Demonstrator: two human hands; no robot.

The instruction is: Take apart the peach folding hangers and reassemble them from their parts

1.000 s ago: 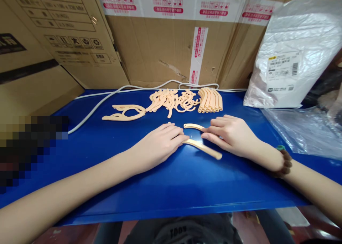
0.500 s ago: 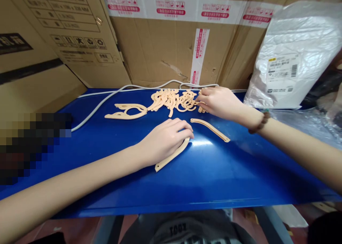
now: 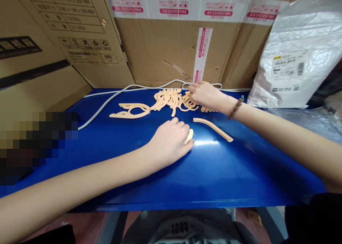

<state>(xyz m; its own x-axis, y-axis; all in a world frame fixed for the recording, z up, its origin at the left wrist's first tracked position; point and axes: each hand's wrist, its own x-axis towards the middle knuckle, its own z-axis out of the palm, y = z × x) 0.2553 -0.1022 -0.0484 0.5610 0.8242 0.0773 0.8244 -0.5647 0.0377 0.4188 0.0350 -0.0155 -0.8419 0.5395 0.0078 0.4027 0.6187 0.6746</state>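
Observation:
My left hand (image 3: 169,142) is closed around a cream plastic hanger arm, whose rounded end (image 3: 190,135) sticks out between the fingers. Over the pile of curved cream hanger hooks (image 3: 189,104) is my right hand (image 3: 205,95), its fingers curled and the fingertips partly hidden; what they hold cannot be made out. A second hanger arm (image 3: 213,127) lies loose on the blue table, right of my left hand. Left of the hooks is a heap of hanger arms (image 3: 167,100). Farther left lie folded cream hangers (image 3: 133,112).
Small cream parts (image 3: 208,109) lie beneath my right wrist. A white cable (image 3: 107,98) runs along the back of the blue table (image 3: 213,179). Cardboard boxes (image 3: 165,40) stand behind and at the left; a white plastic parcel (image 3: 288,62) leans at the back right.
My right hand has moved left, from the small parts to above the hooks. My left hand has wrapped round the hanger arm, which now shows only at one end.

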